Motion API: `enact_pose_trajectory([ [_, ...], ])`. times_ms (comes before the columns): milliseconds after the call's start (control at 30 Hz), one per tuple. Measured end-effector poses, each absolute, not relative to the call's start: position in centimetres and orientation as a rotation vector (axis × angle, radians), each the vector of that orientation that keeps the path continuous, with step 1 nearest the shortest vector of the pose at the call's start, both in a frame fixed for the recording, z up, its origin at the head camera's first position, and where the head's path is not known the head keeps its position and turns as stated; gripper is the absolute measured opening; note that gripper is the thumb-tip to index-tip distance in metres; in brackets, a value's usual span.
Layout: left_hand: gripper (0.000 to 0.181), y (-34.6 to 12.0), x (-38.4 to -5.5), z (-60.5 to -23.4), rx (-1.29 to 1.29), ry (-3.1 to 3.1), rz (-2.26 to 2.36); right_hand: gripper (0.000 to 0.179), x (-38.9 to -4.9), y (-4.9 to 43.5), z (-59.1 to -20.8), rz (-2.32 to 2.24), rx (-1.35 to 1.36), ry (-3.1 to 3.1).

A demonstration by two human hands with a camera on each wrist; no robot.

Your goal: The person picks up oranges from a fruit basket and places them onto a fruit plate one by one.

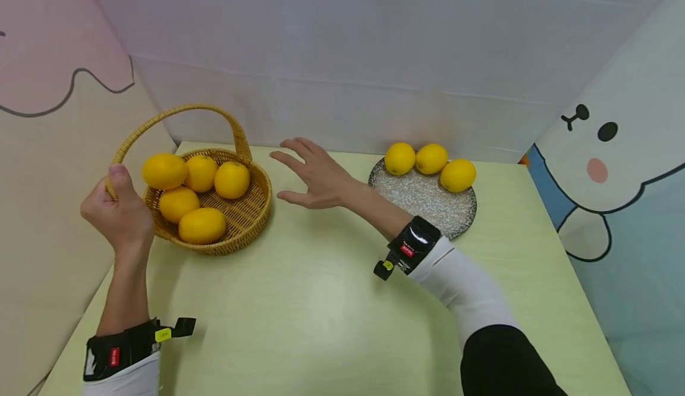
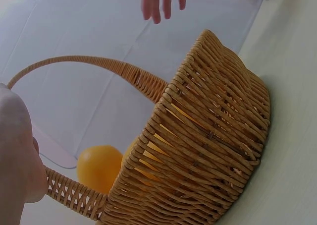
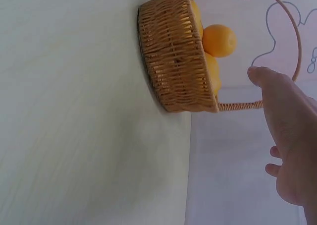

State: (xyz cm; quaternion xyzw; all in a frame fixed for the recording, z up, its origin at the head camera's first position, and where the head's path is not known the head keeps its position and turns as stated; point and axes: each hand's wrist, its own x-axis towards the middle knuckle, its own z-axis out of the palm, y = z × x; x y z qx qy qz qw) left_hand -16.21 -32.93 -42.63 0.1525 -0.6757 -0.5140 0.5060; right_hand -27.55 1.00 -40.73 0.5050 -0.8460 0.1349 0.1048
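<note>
My left hand (image 1: pixel 122 209) grips the arched handle of a wicker basket (image 1: pixel 251 223) near its left end, thumb laid along it. Several yellow lemons (image 1: pixel 202 226) are piled in the basket, mostly toward its left and back. To the right of the rim is my right hand (image 1: pixel 321 176), fingers spread and nothing in them. In the right wrist view the basket (image 3: pixel 168 51) stands on the table beyond the thumb. The left wrist view shows the basket's woven side (image 2: pixel 198 136) close up, with a lemon (image 2: pixel 99 168) above the rim.
A round speckled plate (image 1: pixel 423 203) with a dark rim sits at the back right, partly under my right forearm. Three lemons (image 1: pixel 431 159) lie along its far edge. White cloth walls (image 1: pixel 342 57) rise behind the pale green table (image 1: pixel 299 313) and at both sides.
</note>
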Motion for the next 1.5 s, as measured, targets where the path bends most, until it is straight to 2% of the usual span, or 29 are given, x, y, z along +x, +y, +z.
enact_pose_trajectory([
  [633, 0.059, -32.8, -16.5, -42.6, 0.363, -1.623, -1.247, 0.079, -24.1, -10.3, -41.0, 0.33, 1.721, -2.587],
  [1167, 0.059, -32.4, -16.3, -42.2, 0.359, -1.639, -1.25, 0.074, -22.8, -14.7, -40.7, 0.488, 1.768, -2.966],
  [1500, 0.058, -32.8, -16.2, -42.6, 0.399, -1.65, -1.236, 0.071, -23.1, -17.2, -41.3, 0.403, 1.822, -3.067],
])
